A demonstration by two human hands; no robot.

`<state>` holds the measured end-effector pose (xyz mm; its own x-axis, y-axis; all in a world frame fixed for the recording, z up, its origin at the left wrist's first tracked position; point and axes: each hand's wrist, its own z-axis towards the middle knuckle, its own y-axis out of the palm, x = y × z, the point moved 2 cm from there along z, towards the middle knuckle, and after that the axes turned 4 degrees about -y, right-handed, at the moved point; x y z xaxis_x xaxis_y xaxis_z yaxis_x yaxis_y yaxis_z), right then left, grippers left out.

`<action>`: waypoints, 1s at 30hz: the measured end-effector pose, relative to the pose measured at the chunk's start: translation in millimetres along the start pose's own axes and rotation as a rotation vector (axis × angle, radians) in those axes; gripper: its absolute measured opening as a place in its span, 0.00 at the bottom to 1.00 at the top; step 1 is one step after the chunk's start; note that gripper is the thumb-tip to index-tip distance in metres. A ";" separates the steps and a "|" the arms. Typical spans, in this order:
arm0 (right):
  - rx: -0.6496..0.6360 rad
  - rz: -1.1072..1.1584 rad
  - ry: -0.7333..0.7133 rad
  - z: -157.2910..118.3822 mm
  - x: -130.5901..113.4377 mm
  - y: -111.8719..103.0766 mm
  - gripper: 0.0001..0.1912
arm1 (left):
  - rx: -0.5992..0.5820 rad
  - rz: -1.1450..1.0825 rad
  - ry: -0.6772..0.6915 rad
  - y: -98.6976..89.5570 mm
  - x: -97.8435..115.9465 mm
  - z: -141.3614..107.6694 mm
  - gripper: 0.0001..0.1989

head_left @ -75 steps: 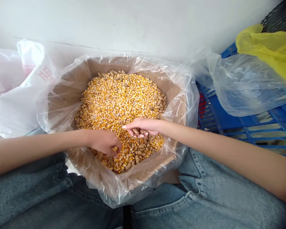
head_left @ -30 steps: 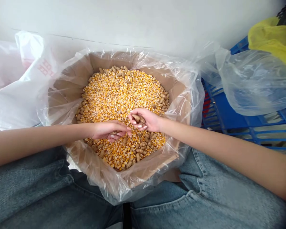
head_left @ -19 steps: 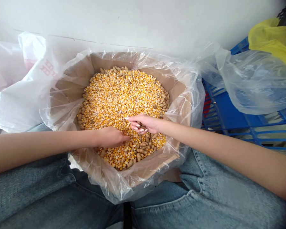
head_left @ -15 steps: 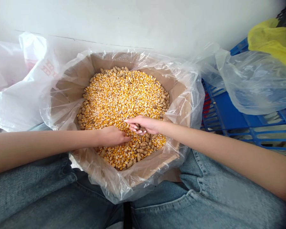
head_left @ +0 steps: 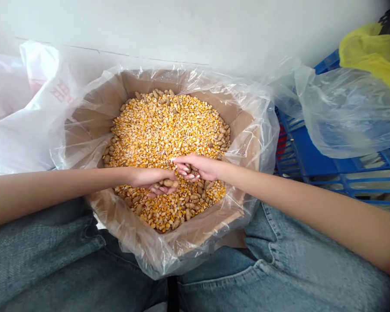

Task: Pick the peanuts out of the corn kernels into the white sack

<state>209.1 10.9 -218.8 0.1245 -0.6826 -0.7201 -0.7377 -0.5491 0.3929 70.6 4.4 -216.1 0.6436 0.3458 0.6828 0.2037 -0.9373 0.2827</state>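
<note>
A cardboard box (head_left: 139, 80) lined with clear plastic holds yellow corn kernels (head_left: 169, 130). Unshelled peanuts (head_left: 194, 198) lie on the corn near the front, with others along the back and side edges. My left hand (head_left: 156, 180) is turned partly palm up over the corn, its fingers curled round several peanuts. Just to its right, my right hand (head_left: 196, 168) also has its fingers curled round several peanuts. The two hands are close together above the middle of the corn.
Behind the box is a white wall (head_left: 182, 34). White plastic bags (head_left: 29, 117) stand on the left. On the right, a clear plastic bag (head_left: 354, 112) and a yellow bag (head_left: 373, 52) lie on a blue plastic pallet (head_left: 325, 151). Legs in jeans flank the box.
My left hand has lifted slightly and turned, so the peanuts in its fingers now show. My right hand has barely moved and still holds peanuts.
</note>
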 end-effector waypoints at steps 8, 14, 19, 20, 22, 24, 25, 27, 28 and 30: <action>-0.019 -0.211 -0.014 -7.0 -6.2 -5.0 0.24 | -0.015 -0.312 0.064 -1.8 4.7 -7.5 0.15; 0.169 -0.538 -0.013 -4.0 -2.2 -11.5 0.21 | 0.014 -0.219 -0.014 1.2 4.2 -7.9 0.14; 0.031 -1.163 0.062 -3.6 2.6 -2.8 0.12 | 0.108 0.243 -0.131 10.7 -8.4 2.6 0.18; -0.014 -1.291 0.070 -4.8 3.0 1.5 0.10 | 0.142 0.350 -0.104 13.4 -9.0 4.7 0.17; -0.079 -1.519 0.101 -7.4 4.1 10.7 0.09 | 0.236 0.587 -0.010 19.0 -6.8 8.0 0.13; -0.131 -1.692 0.124 -8.9 6.5 19.7 0.10 | 0.342 0.865 0.082 24.6 -2.6 10.8 0.12; -0.154 -1.753 0.130 -8.9 8.4 23.5 0.10 | 0.374 1.007 0.114 27.6 -0.9 12.7 0.12; -0.205 -1.827 0.148 -7.3 13.7 29.2 0.11 | 0.388 1.266 0.166 33.5 -0.2 18.5 0.12; -0.231 -1.847 0.166 -6.1 16.7 30.9 0.11 | 0.382 1.370 0.194 36.1 -1.3 22.2 0.12; -0.260 -1.860 0.200 -3.5 22.2 32.7 0.11 | 0.373 1.498 0.258 39.9 -5.3 29.8 0.13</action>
<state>190.1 -23.8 -219.9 0.6166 0.7582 -0.2122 0.5117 -0.5907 -0.6239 97.3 -36.1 -228.5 0.2884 -0.9148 0.2827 -0.2923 -0.3653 -0.8838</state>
